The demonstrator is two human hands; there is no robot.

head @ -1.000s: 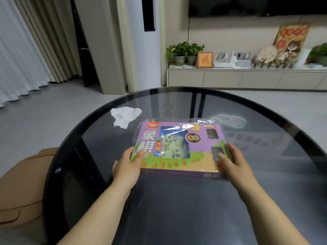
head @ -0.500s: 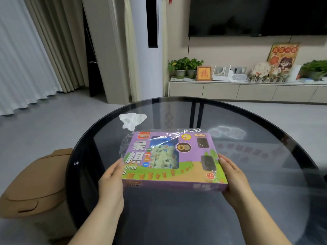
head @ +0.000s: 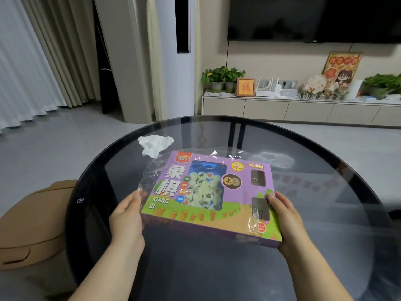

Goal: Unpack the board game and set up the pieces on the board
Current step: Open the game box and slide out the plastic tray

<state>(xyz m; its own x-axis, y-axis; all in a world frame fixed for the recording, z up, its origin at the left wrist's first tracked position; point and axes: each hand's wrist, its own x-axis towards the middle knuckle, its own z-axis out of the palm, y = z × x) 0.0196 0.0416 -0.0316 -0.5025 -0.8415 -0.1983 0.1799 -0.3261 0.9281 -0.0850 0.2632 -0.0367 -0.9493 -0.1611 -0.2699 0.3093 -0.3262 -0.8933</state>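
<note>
Head view: I see both hands gripping the purple game box (head: pixel 217 192) over the glass table (head: pixel 314 192). Left hand (head: pixel 127 216) clasps its plastic-wrapped left edge; right hand (head: pixel 286 220) clasps the right end, thumb on top.

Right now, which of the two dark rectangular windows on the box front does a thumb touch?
The lower window, near the right hand: its thumb rests on that window's top edge. The upper window is untouched.
</note>
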